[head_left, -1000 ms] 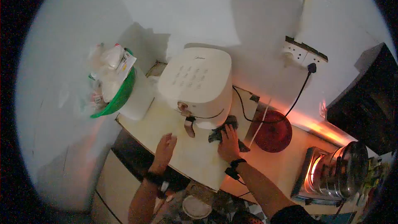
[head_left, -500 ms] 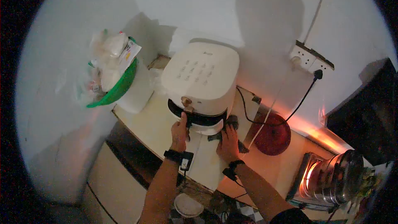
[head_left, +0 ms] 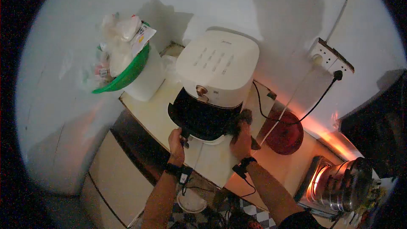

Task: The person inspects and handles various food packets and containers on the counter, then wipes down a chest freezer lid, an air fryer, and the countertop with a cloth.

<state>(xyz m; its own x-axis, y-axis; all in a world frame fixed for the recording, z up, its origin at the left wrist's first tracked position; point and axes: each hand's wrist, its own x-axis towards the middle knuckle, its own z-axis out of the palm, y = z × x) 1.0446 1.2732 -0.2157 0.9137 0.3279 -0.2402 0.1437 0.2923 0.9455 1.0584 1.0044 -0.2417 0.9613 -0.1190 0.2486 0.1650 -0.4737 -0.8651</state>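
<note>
If the left hand, gripping the drawer, pulls too far, it could drop; the right hand's hold is hard to see.

Black bands circle both wrists, with small dark boxes and thin cables; one black sleeve shows.

And here's white air fryer, boxy with rounded corners, upright on pale worktop, rows of small markings across lid, copper-coloured knob up front. Drawer part-way out, black inside, pale at front, contents too dark to tell! Dark handle at its front, mostly covered. Dark cloth, crumpled, bunched against drawer's side, one corner trailing onto worktop.
</note>
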